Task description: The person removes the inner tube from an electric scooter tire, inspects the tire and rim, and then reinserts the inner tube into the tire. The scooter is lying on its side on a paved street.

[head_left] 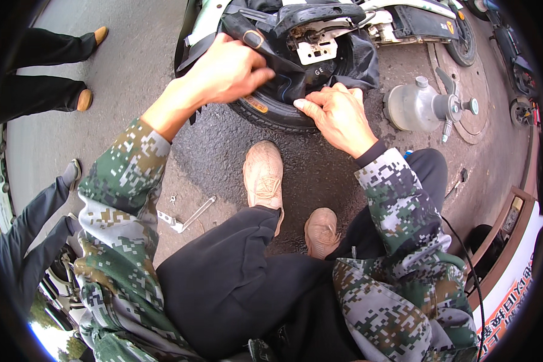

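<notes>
A scooter lies at the top of the view, its wheel's black tyre toward me over wet ground. A loose black inner tube, soft and folded, hangs around the wheel; one fold beside my left hand bears an orange oval mark. My left hand is closed on the tube at the tyre's left side, its fingertips partly hidden. Curled over the tyre's near right edge, my right hand pinches the tube between thumb and fingers. A white metal bracket shows at the wheel's middle.
To the right stands a clear pump sprayer with a grey head. Metal parts lie by my left knee. Other people's legs are at the left. More two-wheelers stand upper right, with a brown frame at the right edge.
</notes>
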Action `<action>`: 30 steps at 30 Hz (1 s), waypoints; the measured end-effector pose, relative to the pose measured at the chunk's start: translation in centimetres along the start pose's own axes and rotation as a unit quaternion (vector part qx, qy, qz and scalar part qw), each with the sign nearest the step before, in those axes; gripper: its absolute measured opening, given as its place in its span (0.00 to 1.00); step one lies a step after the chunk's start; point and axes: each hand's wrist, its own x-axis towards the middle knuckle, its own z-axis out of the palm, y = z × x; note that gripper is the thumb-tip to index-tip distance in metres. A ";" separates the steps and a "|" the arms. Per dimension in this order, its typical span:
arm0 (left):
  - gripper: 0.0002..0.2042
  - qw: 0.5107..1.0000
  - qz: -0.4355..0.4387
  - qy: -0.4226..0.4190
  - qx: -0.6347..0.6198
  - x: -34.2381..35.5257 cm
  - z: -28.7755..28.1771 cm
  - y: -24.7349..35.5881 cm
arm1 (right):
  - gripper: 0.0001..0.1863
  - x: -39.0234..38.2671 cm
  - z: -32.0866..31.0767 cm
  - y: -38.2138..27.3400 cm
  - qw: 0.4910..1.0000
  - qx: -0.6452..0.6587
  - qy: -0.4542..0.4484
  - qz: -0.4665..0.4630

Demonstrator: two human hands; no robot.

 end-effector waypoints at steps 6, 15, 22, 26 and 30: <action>0.22 0.996 0.035 -0.064 0.051 -2.2 -0.7 2.5 | 0.21 0.0 -0.2 0.0 1.000 0.004 0.000 0.010; 0.18 0.999 0.027 0.035 -0.009 -2.6 0.8 2.7 | 0.20 2.0 0.9 -3.3 0.888 0.442 0.103 0.076; 0.17 1.000 0.014 0.007 -0.001 -2.9 0.1 3.0 | 0.21 4.9 4.1 -4.6 0.898 0.377 0.167 0.153; 0.16 1.000 0.030 0.003 0.000 -2.7 -0.6 3.4 | 0.21 6.2 5.2 -4.1 0.925 0.282 0.166 0.193; 0.11 0.999 0.027 0.002 -0.037 -2.3 -1.0 3.6 | 0.19 7.4 6.0 -3.5 0.957 0.203 0.131 0.161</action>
